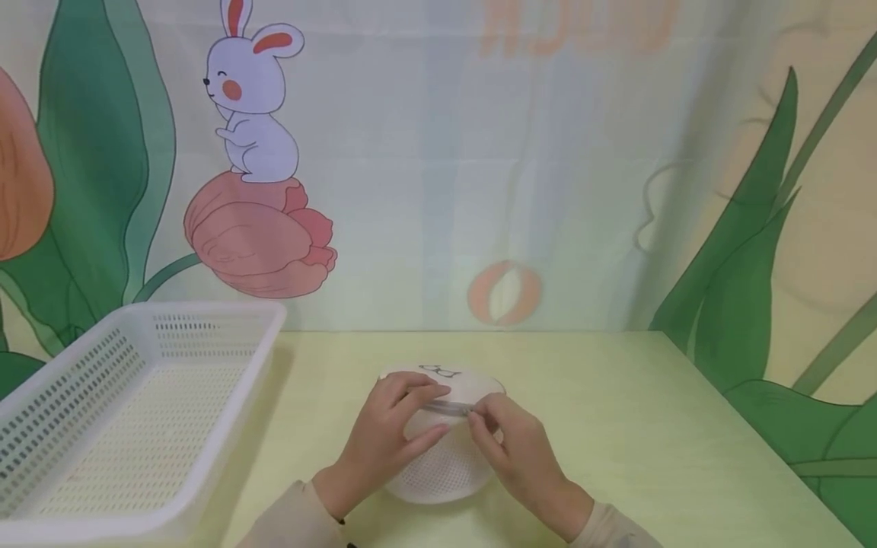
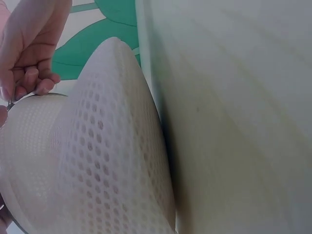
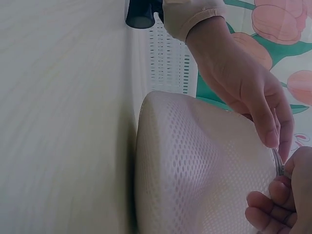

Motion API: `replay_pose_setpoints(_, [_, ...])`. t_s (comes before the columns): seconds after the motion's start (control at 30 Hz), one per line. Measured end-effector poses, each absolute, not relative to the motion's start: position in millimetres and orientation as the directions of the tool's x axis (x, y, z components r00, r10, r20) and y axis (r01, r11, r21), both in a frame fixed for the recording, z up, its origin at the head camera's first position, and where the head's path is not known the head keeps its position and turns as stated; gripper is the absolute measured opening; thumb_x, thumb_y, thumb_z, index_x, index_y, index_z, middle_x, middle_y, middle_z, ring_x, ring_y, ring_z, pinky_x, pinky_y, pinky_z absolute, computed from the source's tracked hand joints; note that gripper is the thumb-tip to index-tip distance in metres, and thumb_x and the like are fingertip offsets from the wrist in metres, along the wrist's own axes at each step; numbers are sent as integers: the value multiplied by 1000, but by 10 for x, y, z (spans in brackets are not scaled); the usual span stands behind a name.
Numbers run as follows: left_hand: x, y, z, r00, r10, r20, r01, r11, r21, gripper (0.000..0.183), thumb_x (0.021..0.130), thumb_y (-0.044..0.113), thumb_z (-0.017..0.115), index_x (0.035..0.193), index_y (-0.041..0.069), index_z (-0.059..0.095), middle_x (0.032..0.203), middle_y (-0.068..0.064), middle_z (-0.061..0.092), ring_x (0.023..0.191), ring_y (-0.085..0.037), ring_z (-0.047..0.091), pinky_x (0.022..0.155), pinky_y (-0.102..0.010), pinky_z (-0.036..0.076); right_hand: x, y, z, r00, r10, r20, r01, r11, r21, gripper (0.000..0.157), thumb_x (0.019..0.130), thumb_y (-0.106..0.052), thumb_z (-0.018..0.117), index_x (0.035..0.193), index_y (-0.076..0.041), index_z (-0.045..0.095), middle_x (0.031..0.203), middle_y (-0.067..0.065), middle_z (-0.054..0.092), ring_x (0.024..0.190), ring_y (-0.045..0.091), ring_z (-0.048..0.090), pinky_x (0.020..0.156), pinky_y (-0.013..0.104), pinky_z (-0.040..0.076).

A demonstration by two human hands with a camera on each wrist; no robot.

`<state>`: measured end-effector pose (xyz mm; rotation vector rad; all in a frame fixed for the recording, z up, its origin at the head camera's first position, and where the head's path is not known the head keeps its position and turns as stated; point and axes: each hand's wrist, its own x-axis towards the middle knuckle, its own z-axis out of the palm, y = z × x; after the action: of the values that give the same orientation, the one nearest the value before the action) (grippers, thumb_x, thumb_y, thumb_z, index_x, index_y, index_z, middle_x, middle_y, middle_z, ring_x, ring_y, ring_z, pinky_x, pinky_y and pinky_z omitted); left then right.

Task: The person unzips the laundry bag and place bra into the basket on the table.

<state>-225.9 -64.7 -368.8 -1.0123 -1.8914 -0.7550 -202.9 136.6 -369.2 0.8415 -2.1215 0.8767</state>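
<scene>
A white mesh laundry bag, rounded and standing puffed out, sits on the table in front of me. A grey zipper runs across its upper part, with a dark line print on the fabric behind it. My left hand holds the bag at the zipper's edge, fingers over the top and thumb below. At the zipper's right end, my right hand pinches the small zipper pull. The right wrist view shows the zipper pull between those fingertips. Honeycomb mesh fills much of the left wrist view.
A white plastic basket with slotted walls stands on the table at the left. The pale yellow table extends to the right of the bag. Behind it hangs a printed curtain with a rabbit and tulips.
</scene>
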Motion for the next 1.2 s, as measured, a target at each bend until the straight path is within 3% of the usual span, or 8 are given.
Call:
replay_pose_setpoints(0.3, [-2278,-611,-3722,-308,345,887,862,496,106,28,82,31,75,104,14,68,104,-4,62,98,-21,58,81,-37,46,-2027,1358,-3704,-558,-321,765,-767,551,-329,13,86,-1,60,84,-13,55,75,-9,55,69,0,52,52,18,45])
replay_pose_setpoints(0.57, [-2286,-592,-3779,-316,335,888,847,520,106,25,78,28,77,99,16,69,102,-3,62,95,-19,58,76,-36,43,-2038,1352,-3734,-508,-352,786,-799,534,-277,13,85,0,60,85,-13,55,76,-9,53,70,2,51,59,17,46])
replay_pose_setpoints(0.73, [-2275,-579,-3803,-329,323,887,852,508,130,25,75,22,79,96,13,68,103,-4,62,99,-22,58,83,-40,45,-2033,1342,-3734,-492,-368,790,-808,531,-256,12,85,-1,60,87,-12,55,77,-9,53,71,2,50,59,20,47])
replay_pose_setpoints(0.9, [-2268,-574,-3806,-331,330,884,858,495,136,23,76,19,78,94,11,65,105,-6,63,101,-24,60,90,-40,49,-2030,1336,-3740,-479,-378,792,-814,530,-239,13,84,-1,60,87,-12,54,78,-8,52,71,3,49,58,21,47])
replay_pose_setpoints(1.2, [-2260,-593,-3832,-332,332,883,858,495,136,17,82,22,74,91,11,65,103,-5,63,96,-21,60,86,-36,50,-2034,1327,-3758,-477,-382,792,-817,525,-239,13,84,-1,59,87,-13,55,78,-9,50,71,3,48,58,20,45])
